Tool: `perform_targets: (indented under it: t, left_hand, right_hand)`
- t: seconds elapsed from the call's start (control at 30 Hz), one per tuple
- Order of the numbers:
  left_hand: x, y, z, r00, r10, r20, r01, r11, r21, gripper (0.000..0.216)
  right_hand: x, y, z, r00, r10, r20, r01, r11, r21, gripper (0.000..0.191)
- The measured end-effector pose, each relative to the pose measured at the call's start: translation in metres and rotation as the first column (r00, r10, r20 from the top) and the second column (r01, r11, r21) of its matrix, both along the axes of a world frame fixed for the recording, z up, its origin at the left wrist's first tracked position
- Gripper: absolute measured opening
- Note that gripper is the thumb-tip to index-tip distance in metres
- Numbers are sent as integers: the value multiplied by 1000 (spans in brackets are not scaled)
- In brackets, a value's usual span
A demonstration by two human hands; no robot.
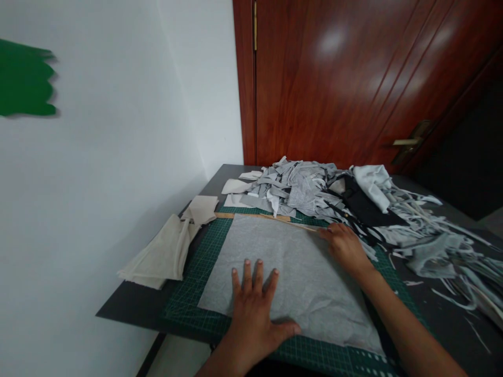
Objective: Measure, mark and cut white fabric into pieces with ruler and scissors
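Observation:
A square piece of light grey fabric (291,267) lies flat on a green cutting mat (204,262). My left hand (255,309) presses palm down on the fabric's near edge, fingers spread. My right hand (343,246) rests at the fabric's far right corner, fingers curled on the end of a thin wooden ruler (259,216) that runs along the fabric's far edge. Black scissors (346,214) lie just beyond my right hand, partly under scraps.
A big heap of grey and white fabric strips and scraps (314,188) covers the far and right side of the dark table (129,306). Folded beige cloth pieces (168,248) lie at the left. A white wall stands left; a red-brown door (353,78) behind.

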State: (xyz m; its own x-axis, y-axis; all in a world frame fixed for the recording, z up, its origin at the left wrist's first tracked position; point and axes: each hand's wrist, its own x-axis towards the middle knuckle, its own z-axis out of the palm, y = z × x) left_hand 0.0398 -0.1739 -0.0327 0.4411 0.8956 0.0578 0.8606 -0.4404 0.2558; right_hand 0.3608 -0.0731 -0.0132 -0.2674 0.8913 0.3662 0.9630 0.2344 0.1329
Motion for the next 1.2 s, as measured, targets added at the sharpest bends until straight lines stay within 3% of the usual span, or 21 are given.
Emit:
perform_targets:
  t: [0.2,0.37,0.47,0.67,0.73,0.8,0.9,1.0,1.1,1.2]
  left_hand:
    - [0,3,4,998,6,-56,-7,999,-32,112]
    - [-1,7,3,996,-18,-91,9,996,-92,111]
    - [-3,8,9,992,-32,-119,18,992,-122,116]
    - [0,23,60,981,-110,-161,77,978,-196,108]
    - [3,43,77,978,-143,-150,110,972,-206,88]
    - [6,73,86,980,-107,-167,73,977,-198,82]
    - [3,128,81,984,109,-141,-105,994,36,63]
    - [-11,176,63,939,337,-66,-311,915,259,45]
    - [-34,203,44,926,376,-25,-354,890,287,34]
    - [-56,217,31,951,308,-6,-294,914,279,25]
  right_hand:
    - [-22,3,-5,955,88,-283,-120,988,-98,30]
    - [-25,2,-4,968,-15,-250,4,999,-46,32]
    - [-25,0,-5,968,29,-248,-39,999,-35,37]
    - [-32,6,-17,971,-39,-238,16,995,-96,33]
    - [-32,9,-22,961,-32,-274,5,995,-98,32]
    - [-30,11,-26,949,-15,-314,-15,996,-90,32]
    - [-28,12,-31,936,-3,-351,-23,997,-71,30]
    - [-26,14,-35,927,7,-374,-28,998,-50,30]
    - [-23,16,-40,918,21,-395,-35,999,-28,30]
    - [-20,19,-44,911,40,-411,-51,999,-16,29]
